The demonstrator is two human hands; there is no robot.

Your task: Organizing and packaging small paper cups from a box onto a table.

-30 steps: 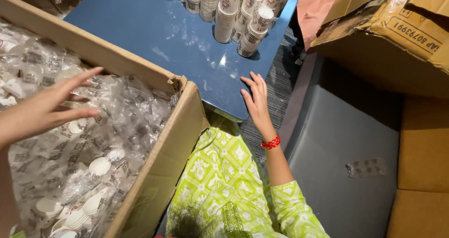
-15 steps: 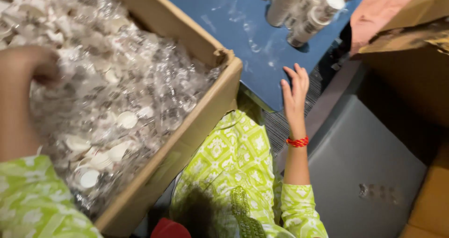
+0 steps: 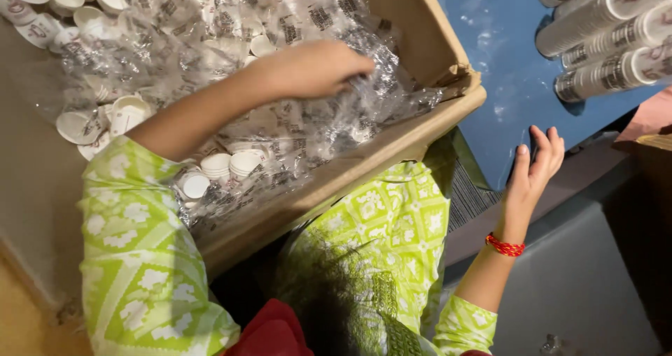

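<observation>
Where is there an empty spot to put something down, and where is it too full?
The blue tabletop is bare between the cardboard box and the stacks of paper cups, just above the right hand. The box is crowded: clear plastic bags and loose cups fill it around the left hand.

Stacked paper cups (image 3: pixel 609 37), blue table (image 3: pixel 500 55)

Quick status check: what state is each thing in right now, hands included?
Left hand: closed on the clear plastic wrap inside the box.
Right hand: open, fingers on the blue table edge.
Cardboard box: open, full of wrapped paper cups.
Cup stacks: lying sideways on the table.
</observation>
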